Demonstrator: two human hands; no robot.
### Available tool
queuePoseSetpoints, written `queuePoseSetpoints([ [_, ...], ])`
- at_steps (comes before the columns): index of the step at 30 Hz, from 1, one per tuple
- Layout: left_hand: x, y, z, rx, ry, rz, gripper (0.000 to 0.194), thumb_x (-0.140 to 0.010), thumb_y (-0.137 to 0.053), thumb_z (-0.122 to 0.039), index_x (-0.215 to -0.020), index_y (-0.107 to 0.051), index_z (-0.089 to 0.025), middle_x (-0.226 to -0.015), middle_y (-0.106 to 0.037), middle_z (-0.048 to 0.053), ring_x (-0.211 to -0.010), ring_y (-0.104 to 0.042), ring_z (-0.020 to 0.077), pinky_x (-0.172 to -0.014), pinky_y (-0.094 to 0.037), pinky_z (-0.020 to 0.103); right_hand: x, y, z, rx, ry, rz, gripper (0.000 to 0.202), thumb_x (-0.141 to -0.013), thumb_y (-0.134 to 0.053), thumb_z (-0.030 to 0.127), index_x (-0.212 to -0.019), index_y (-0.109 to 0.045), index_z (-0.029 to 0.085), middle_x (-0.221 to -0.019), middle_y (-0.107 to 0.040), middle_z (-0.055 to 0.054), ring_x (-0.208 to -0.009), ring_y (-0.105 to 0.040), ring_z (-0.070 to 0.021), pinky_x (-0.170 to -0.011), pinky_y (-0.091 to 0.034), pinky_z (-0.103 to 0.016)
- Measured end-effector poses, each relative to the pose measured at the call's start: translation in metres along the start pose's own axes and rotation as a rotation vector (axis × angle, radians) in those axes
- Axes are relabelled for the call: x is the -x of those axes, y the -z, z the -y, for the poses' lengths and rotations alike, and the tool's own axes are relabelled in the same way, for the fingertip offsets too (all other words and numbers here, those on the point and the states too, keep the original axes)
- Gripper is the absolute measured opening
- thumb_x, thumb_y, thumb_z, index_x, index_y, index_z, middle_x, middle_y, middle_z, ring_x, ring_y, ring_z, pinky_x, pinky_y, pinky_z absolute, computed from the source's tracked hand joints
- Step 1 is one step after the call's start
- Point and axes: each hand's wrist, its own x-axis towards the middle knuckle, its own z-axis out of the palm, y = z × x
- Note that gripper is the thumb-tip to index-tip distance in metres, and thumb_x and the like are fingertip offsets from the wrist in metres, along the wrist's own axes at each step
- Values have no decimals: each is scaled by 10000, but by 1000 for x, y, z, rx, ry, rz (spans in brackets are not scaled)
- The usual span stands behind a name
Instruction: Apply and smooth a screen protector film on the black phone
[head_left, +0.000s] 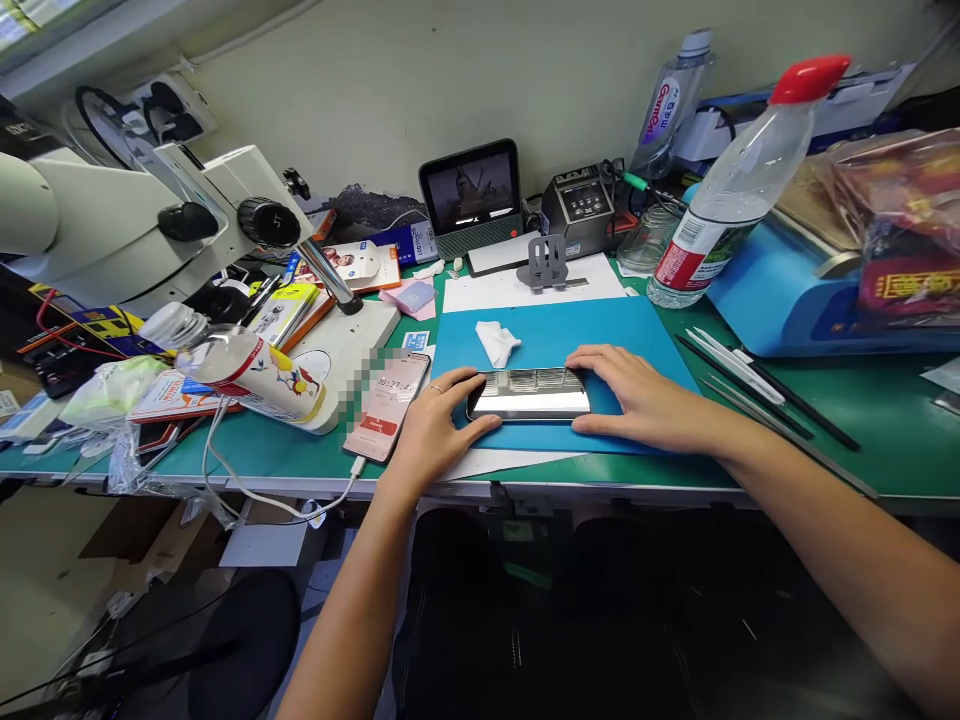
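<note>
A smartphone with a dark, shiny, reflective face lies sideways on a blue mat. My left hand, with a ring on one finger, grips its left end between thumb and fingers. At the opposite end, my right hand closes on the phone the same way. A crumpled white tissue rests on the mat just behind the phone. Left of my left hand lies a second phone with a lit screen, plugged into a white cable.
A microscope and a tilted bottle take up the left. Behind stand a smart display, a grey slotted holder and a black control box. Rightward are a red-capped bottle, tweezers and a blue machine.
</note>
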Motion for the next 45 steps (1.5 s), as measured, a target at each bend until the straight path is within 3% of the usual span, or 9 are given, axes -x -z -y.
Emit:
queuePoseSetpoints([
  [8,0,1,-2,9,3,-11,453,-921,-703,-440,-1337,-640,-274,-1452,-589,46,-1326,-561,273,-1120,-466,419,0,-1,-1,43,29,-4,796,-815,-577,740,-1470,-466,301,-1485,-498,-147,-1352,-468,-440,-1081,-405,-660],
  [16,0,0,-1,19,10,-11,482,-920,-699,-460,-1357,-622,-273,-1461,-582,47,-1338,-548,268,-1126,-453,423,2,3,-1,-1,4,16,843,-810,-584,730,-1507,-449,276,-1601,-397,-144,-1502,-280,-448,-1159,-317,-692],
  [23,1,1,0,26,12,0,580,-922,-694,-452,-1441,-529,-254,-1493,-555,81,-1377,-518,276,-1144,-432,438,3,6,-4,-99,-24,-5,577,-908,-515,598,-1404,-560,308,-1562,-467,-98,-1493,-335,-390,-1158,-379,-634],
  [27,1,-1,2,45,6,-3,703,-902,-719,-427,-1514,-424,-246,-1494,-548,99,-1393,-495,288,-1153,-416,459,2,5,-3,-77,-20,-22,553,-897,-539,584,-1377,-575,313,-1534,-494,-102,-1472,-368,-391,-1139,-397,-645],
  [32,0,-2,2,40,-3,-19,725,-880,-748,-402,-1507,-427,-228,-1484,-549,104,-1436,-417,295,-1167,-396,460,0,2,-6,-71,-10,-56,518,-887,-547,558,-1336,-587,302,-1504,-516,-119,-1448,-403,-394,-1124,-405,-653],
  [45,1,-1,7,76,-9,-18,697,-899,-734,-390,-1501,-431,-213,-1469,-556,115,-1410,-452,290,-1160,-402,448,-5,-3,-8,-6,26,-119,491,-883,-554,538,-1281,-625,260,-1430,-581,-137,-1389,-472,-398,-1133,-395,-628],
])
